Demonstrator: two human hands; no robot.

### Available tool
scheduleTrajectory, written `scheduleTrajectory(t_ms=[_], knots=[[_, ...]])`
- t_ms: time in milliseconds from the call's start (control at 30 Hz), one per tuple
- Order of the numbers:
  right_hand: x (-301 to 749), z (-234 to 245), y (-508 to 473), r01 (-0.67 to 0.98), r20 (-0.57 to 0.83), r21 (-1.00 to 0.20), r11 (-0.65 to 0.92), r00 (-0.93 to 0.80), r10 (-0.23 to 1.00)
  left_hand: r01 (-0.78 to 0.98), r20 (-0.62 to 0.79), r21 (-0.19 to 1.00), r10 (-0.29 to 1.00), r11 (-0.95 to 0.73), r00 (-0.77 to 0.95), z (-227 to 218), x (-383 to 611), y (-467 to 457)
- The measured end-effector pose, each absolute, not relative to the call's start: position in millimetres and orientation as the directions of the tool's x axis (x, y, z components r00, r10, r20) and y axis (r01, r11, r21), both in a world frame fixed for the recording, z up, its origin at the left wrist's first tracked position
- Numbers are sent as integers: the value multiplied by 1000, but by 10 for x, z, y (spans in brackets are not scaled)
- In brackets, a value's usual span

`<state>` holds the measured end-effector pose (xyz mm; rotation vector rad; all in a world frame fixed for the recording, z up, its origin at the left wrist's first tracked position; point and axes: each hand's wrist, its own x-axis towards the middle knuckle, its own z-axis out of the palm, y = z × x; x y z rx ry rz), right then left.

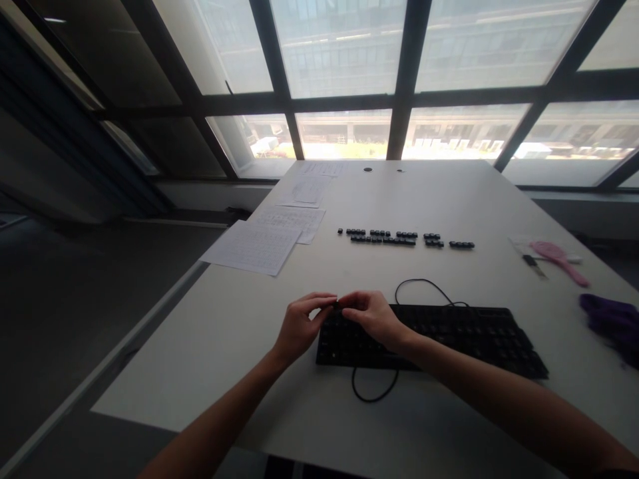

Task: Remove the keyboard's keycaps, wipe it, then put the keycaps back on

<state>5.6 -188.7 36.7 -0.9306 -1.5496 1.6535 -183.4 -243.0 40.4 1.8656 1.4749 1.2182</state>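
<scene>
A black keyboard (pixel 464 332) lies on the white table in front of me. Over its top left corner, my left hand (pixel 302 324) and my right hand (pixel 372 316) meet at the fingertips. Both are closed in a pinch around a small dark keycap (pixel 337 305), partly hidden by the fingers. My right hand and wrist cover part of the keyboard's left half. Beyond the keyboard, loose black keycaps (pixel 383 240) stand in two broken rows, with a single keycap (pixel 340 231) at their left end.
Written paper sheets (pixel 254 246) lie along the table's left side. A black cable (pixel 374 400) loops in front of the keyboard, and another loop lies behind it. At right are a pink hairbrush (pixel 556 256), a small brush (pixel 534 265) and a purple cloth (pixel 612 322). Windows stand behind the table.
</scene>
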Motion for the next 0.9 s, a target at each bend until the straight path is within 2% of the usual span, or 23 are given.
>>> scheduleTrajectory(t_ms=[133, 233, 367, 533, 667, 900], knots=[[49, 346, -1887, 34, -12, -999, 7, -539, 842, 507, 314, 823, 949, -257, -28, 384, -1855, -2410], [70, 303, -1884, 81, 81, -986, 143, -517, 852, 494, 303, 833, 952, -249, -32, 345, -1888, -2413], [86, 226, -1884, 216, 225, -903, 371, -496, 838, 537, 304, 797, 952, -275, 35, 289, -1920, -2435], [47, 176, -1903, 260, 308, -804, 535, -588, 748, 603, 322, 733, 941, -316, 103, 269, -1898, -2417], [39, 165, -1903, 287, 321, -741, 607, -642, 696, 606, 343, 715, 930, -348, 129, 269, -1869, -2391], [20, 203, -1922, 339, 297, -698, 630, -665, 686, 599, 361, 692, 912, -402, 194, 261, -1892, -2402]])
